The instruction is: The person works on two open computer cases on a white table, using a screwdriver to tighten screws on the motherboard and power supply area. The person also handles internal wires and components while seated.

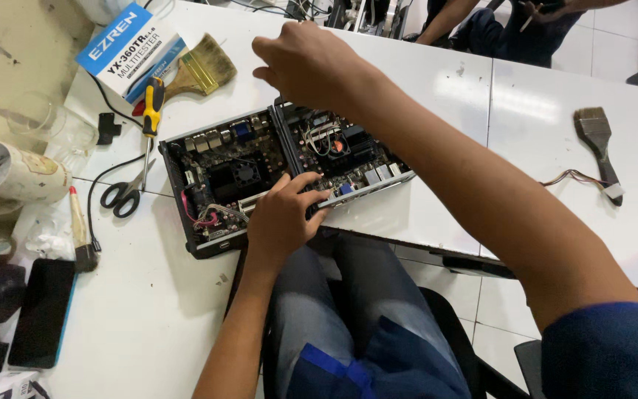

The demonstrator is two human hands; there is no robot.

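Two opened black computer cases lay side by side on the white table point(422, 81). The left case point(223, 181), holding a fan and red wiring, and the right case point(345, 159), holding looped cables, were both gripped: near edge by the curled left hand point(282, 222), far edge by the bent-fingered right hand point(304, 63).

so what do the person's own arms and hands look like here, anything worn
Both hands, left hand and right hand, are bare: no gloves, rings or watch in view. The forearms are uncovered too. Only the right arm shows clothing, a short dark blue sleeve at the upper arm.
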